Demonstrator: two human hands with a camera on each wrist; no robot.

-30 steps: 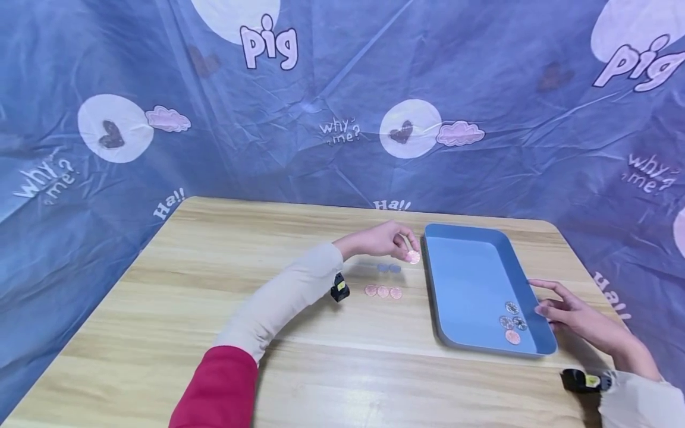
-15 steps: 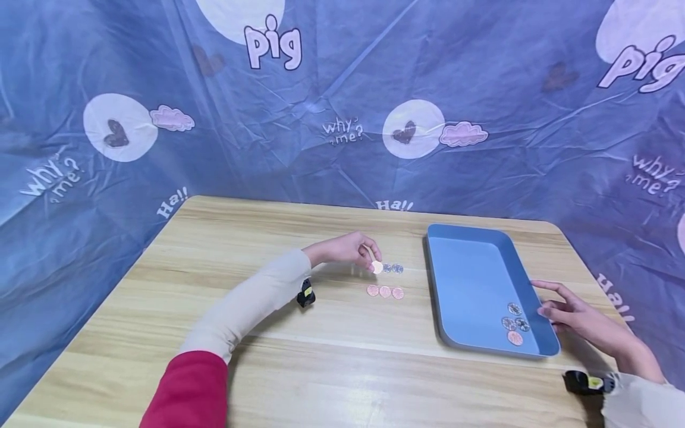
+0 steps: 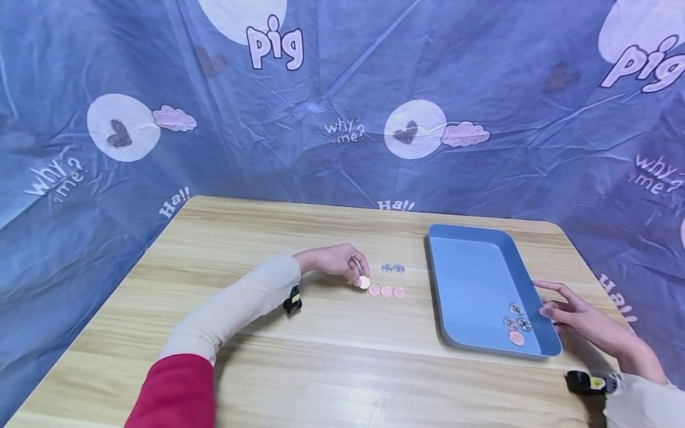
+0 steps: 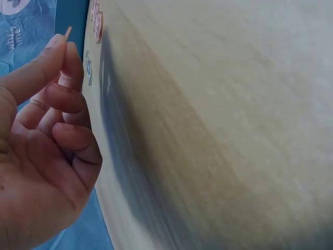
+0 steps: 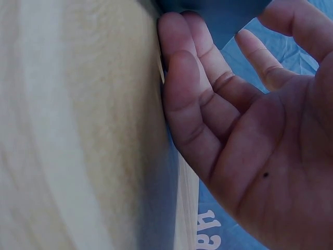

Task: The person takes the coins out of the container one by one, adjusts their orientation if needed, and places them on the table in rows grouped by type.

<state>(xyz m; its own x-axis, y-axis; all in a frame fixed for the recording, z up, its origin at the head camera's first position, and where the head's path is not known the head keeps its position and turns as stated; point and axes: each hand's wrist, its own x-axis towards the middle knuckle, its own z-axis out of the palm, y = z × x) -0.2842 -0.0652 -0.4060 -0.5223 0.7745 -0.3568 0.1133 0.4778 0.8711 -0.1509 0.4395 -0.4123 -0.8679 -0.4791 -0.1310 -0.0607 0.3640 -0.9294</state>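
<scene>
Left hand (image 3: 335,260) — arm (image 3: 231,303) outstretched, fingers (image 4: 44,60) pinched; right hand (image 3: 585,318) — index (image 5: 263,60) extended, others bent

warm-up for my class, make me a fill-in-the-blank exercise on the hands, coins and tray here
1. The left hand pinches a coin between its fingers and ____.
2. The tray touched by the right hand is coloured ____.
3. On the table lie three reddish coins and ____ silvery coins.
Missing words: thumb; blue; two.
</scene>
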